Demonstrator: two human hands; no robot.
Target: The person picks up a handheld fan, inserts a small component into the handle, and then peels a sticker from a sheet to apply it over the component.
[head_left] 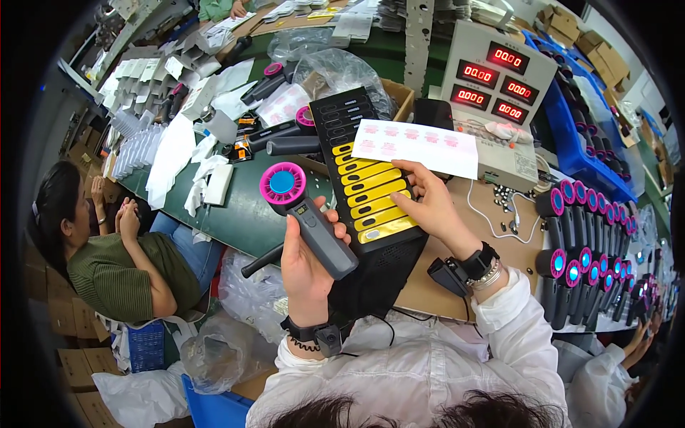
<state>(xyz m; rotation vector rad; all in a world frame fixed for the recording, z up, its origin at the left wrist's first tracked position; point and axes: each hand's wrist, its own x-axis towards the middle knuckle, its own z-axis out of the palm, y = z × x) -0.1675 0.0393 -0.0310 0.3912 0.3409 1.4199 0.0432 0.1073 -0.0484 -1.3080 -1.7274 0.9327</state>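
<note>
My left hand (308, 267) is closed around the grey handle of a handheld fan (314, 232). The fan's round head faces up, with a pink finned ring and a blue centre disc. My right hand (432, 203) rests over a sheet of yellow strip labels (371, 192), its thumb and fingers apart. Fingertips touch the strips, and nothing shows as gripped. The sheet lies tilted on a black box (378, 267); its far part is black. Across the sheet, just beyond my right fingers, lies a white paper with rows of red print (421, 146).
A meter with red digits (499, 71) stands at the far right. Several similar fans (592, 264) stand in rows at right, near a blue bin (571, 135). More fans (292, 135) lie beyond the box. A co-worker (128, 250) sits at left beside the green table (242, 214).
</note>
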